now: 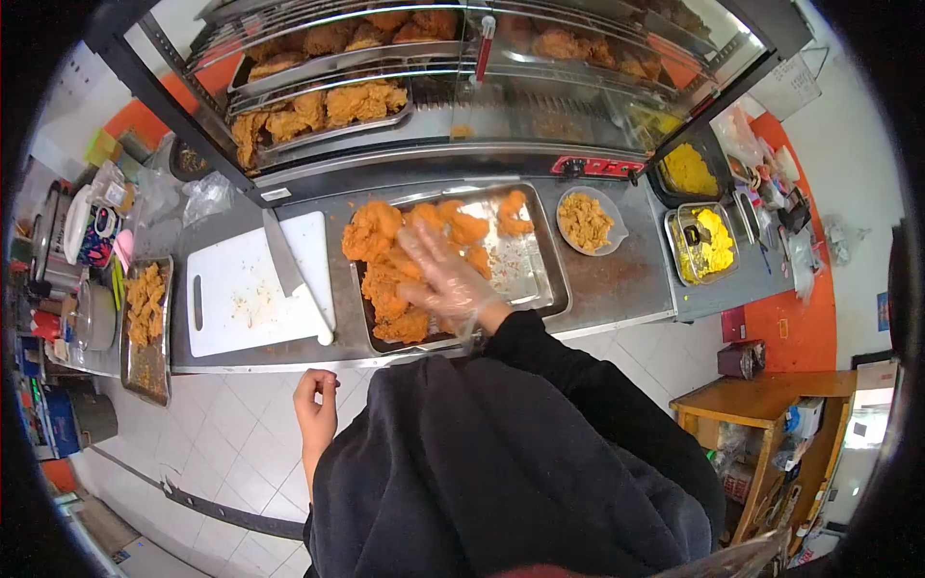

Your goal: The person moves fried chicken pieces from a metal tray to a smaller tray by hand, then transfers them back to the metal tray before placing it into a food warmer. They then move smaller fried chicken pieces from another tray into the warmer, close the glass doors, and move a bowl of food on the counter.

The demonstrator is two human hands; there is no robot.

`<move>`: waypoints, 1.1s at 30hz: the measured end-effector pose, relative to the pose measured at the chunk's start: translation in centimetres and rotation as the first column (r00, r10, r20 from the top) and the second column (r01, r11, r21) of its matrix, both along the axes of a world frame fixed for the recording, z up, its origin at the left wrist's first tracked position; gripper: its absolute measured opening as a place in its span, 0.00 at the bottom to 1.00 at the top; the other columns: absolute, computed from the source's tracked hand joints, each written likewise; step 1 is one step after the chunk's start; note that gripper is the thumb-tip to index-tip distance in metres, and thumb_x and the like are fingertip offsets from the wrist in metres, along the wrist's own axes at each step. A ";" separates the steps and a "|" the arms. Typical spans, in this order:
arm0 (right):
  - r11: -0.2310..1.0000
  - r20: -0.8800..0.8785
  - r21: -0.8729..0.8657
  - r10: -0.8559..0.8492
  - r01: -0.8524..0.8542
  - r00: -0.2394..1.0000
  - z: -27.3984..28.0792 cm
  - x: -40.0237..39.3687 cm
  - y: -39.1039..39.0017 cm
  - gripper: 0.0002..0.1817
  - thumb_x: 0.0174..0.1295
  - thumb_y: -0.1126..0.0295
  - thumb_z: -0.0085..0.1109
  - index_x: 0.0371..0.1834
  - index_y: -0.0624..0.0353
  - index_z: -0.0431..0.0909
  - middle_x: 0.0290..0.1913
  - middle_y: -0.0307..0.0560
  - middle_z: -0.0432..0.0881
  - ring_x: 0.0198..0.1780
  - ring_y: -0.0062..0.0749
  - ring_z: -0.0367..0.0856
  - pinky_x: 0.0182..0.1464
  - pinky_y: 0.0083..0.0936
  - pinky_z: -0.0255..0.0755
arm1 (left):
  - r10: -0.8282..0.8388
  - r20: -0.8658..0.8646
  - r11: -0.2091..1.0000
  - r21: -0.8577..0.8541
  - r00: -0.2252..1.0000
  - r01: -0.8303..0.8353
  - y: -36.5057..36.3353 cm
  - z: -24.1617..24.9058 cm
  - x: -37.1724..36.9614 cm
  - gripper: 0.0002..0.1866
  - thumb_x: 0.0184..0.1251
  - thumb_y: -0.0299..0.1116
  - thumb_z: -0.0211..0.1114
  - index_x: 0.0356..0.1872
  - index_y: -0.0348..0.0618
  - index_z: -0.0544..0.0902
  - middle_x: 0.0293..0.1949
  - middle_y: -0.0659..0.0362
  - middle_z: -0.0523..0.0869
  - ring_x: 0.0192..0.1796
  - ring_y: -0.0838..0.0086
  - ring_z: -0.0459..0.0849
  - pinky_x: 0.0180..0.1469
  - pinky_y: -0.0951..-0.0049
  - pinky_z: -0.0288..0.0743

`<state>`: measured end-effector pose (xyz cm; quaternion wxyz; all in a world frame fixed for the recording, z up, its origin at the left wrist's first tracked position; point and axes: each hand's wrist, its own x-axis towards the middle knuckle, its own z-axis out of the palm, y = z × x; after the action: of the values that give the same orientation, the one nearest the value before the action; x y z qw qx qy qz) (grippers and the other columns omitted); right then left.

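My right hand (441,276), in a clear plastic glove, lies over pieces of fried chicken (373,231) in a metal tray (557,279). Its fingers are stretched out and spread, and it seems to touch the chicken, gripping no piece. The chicken fills the tray's left side; crumbs and one separate piece (515,212) are on the right. Bare and loosely curled, my left hand (316,409) hangs in front of the counter edge, with nothing visible in it. Left of the tray, a white-handled knife (285,255) lies on a white cutting board (217,299).
A glass warming cabinet (462,144) with fried chicken on racks stands behind the tray. At right are a bowl of crispy bits (585,222) and a container of yellow food (713,241). Another tray of chicken pieces (145,306) sits far left. A wooden shelf (761,395) stands lower right.
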<state>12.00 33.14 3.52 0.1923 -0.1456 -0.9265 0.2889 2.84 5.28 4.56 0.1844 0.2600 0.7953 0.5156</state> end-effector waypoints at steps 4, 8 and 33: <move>0.892 -0.014 -0.375 -0.278 0.253 0.960 -0.1 2.9 3.0 0.31 0.53 0.57 0.56 0.60 0.51 0.60 0.57 0.57 0.64 0.58 0.48 0.65 0.59 0.37 0.61 | 0.007 -0.005 1.000 -0.006 1.000 -0.007 -0.2 -0.3 0.2 0.06 0.60 0.26 0.56 0.25 0.35 0.74 0.22 0.61 0.76 0.26 0.80 0.71 0.31 0.80 0.64; 0.937 0.484 0.091 -0.337 0.337 0.808 -0.6 4.5 3.3 0.23 0.52 0.63 0.56 0.53 0.52 0.68 0.44 0.57 0.73 0.48 0.49 0.71 0.50 0.40 0.66 | 0.002 -0.008 1.000 -0.029 1.000 -0.002 -0.2 -0.2 0.1 0.06 0.60 0.26 0.56 0.26 0.35 0.74 0.22 0.61 0.76 0.26 0.79 0.71 0.32 0.80 0.65; 0.870 0.103 0.206 -0.476 0.449 0.874 -1.1 5.6 8.3 0.18 0.53 0.74 0.46 0.49 0.60 0.71 0.52 0.61 0.71 0.50 0.48 0.72 0.52 0.36 0.67 | -0.001 -0.029 1.000 -0.031 1.000 0.000 0.0 0.2 0.4 0.06 0.60 0.26 0.56 0.25 0.36 0.74 0.23 0.61 0.76 0.26 0.79 0.71 0.30 0.80 0.64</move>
<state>17.61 41.47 2.47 0.1979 -0.3673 -0.8980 0.1399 3.23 5.31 4.78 0.1772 0.2646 0.8058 0.4992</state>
